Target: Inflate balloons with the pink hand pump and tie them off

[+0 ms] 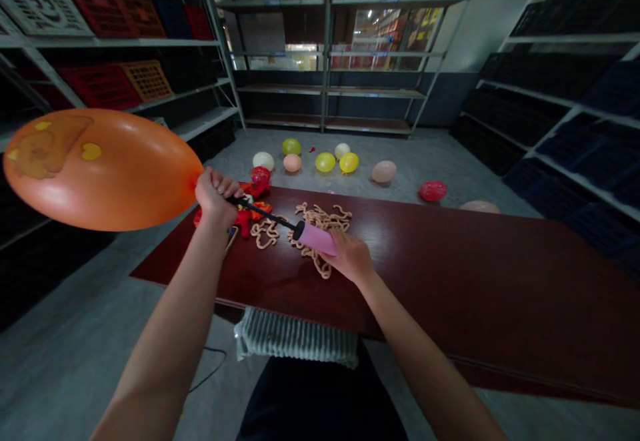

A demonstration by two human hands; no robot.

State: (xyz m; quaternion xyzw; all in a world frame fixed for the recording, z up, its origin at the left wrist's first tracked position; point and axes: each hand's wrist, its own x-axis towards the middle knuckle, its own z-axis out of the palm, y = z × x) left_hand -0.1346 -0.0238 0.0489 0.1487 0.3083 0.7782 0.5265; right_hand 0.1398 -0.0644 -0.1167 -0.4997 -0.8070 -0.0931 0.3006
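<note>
A large orange balloon (110, 169) with a bear and heart print stretches out to the left. My left hand (216, 194) is closed round its neck, at the end of the pump's black rod (270, 214). Closed on the pink barrel of the balloon pump (318, 238) is my right hand (353, 254). The rod stands well out of the barrel. Below the pump lies a heap of tan, twisted strands (324, 219), with a smaller bunch (265, 233) to its left. Red and orange limp pieces (245, 221) lie beneath my left hand, partly hidden by it.
The dark red table (440, 261) extends far right. Beyond it, several balloons rest on the grey floor, among them a yellow balloon (325, 162) and a red balloon (433, 191). Shelves with crates (115, 84) flank both sides. A ribbed pale cloth (297, 337) hangs at the near edge.
</note>
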